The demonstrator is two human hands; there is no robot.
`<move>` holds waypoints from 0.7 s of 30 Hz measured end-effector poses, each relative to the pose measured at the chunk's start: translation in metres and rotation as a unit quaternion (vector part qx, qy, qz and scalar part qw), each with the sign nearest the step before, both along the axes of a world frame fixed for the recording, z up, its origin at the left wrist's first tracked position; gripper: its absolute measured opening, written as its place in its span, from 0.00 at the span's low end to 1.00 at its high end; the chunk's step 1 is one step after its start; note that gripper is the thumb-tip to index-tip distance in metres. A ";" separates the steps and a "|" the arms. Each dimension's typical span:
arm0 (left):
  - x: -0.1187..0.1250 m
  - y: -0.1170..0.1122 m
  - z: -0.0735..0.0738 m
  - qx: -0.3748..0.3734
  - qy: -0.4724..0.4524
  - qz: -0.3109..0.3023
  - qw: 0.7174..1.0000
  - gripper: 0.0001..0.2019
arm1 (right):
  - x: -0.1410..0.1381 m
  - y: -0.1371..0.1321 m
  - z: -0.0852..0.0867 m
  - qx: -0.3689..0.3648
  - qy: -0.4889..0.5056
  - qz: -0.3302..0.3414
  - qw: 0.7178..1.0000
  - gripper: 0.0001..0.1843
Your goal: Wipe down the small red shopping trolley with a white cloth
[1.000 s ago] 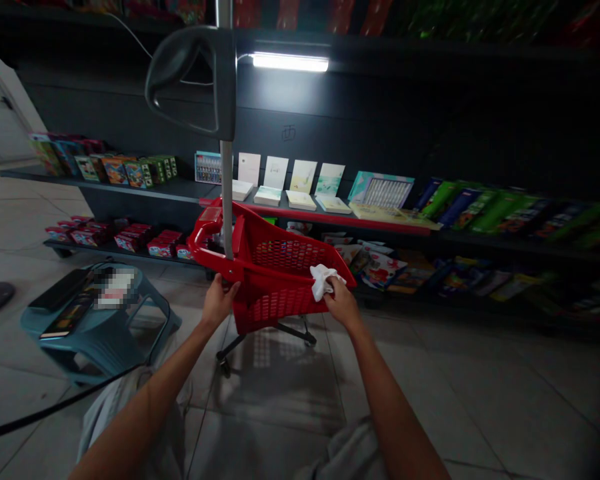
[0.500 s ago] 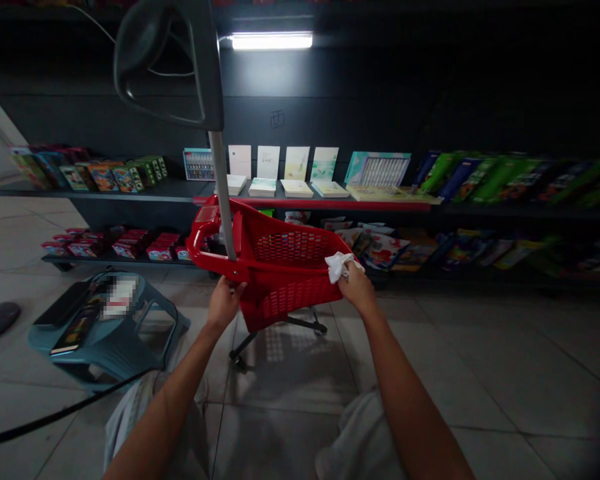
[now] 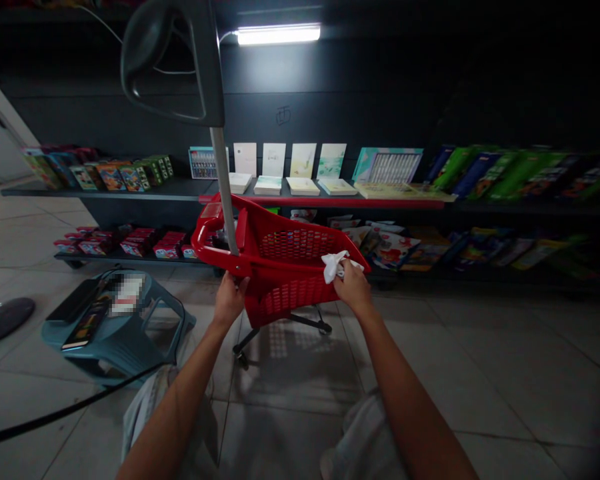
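our right grip (image 3: 353, 288) is closed on a white cloth (image 3: 334, 265), pressing it to the rim of the red shopping trolley (image 3: 290, 297); our left grip (image 3: 230, 301) holds the near rim, just below the metal pole (image 3: 221, 193), with low shelves (image 3: 105, 193) beyond.

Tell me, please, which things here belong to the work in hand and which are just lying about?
In use:
left hand gripping the red plastic shopping cart
right hand holding a white cloth to its rim

Lying about:
teal plastic stool
black cable
stocked display shelves
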State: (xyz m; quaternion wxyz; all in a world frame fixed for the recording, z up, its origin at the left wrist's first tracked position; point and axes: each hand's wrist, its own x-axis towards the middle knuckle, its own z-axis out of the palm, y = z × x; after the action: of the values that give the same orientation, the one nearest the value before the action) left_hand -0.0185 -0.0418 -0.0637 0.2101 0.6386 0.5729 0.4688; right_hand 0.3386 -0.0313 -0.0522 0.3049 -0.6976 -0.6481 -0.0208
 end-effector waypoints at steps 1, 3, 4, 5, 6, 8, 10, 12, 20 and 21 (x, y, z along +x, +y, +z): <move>0.001 0.000 0.000 0.003 -0.002 0.000 1.000 0.21 | -0.001 0.000 -0.001 0.004 0.000 -0.001 1.000 0.19; 0.002 0.000 0.001 0.006 -0.004 0.001 1.000 0.21 | -0.004 0.001 -0.004 0.017 -0.004 0.001 1.000 0.19; 0.003 0.000 0.002 0.005 -0.002 0.003 1.000 0.21 | -0.007 0.001 -0.006 0.025 -0.008 0.005 1.000 0.19; 0.004 -0.001 0.003 0.002 0.002 0.006 1.000 0.22 | -0.009 0.001 -0.007 0.034 -0.012 0.011 0.999 0.19; 0.005 -0.001 0.004 -0.004 0.009 0.011 1.000 0.23 | -0.012 0.001 -0.008 0.044 -0.015 0.017 0.999 0.19; 0.007 -0.003 0.009 -0.022 0.027 0.026 0.999 0.26 | -0.016 0.000 -0.009 0.060 -0.018 0.028 0.998 0.20; 0.008 -0.006 0.014 -0.051 0.045 0.044 0.997 0.27 | -0.016 0.000 -0.008 0.060 -0.019 0.037 0.997 0.20; 0.008 -0.008 0.020 -0.078 0.058 0.057 0.994 0.26 | -0.012 0.000 -0.006 0.042 -0.018 0.047 0.998 0.19; 0.002 -0.006 0.025 -0.089 0.065 0.028 0.993 0.22 | 0.015 -0.004 -0.012 0.014 0.009 0.090 0.996 0.25; 0.002 -0.006 0.024 -0.083 0.064 0.025 0.994 0.21 | 0.018 -0.006 -0.014 0.018 0.012 0.098 0.995 0.26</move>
State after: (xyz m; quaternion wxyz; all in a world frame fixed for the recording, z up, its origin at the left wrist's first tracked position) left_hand -0.0168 -0.0476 -0.0397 0.2137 0.6326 0.6382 0.3832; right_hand 0.3566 -0.0368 -0.0662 0.3257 -0.6257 -0.7088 0.0063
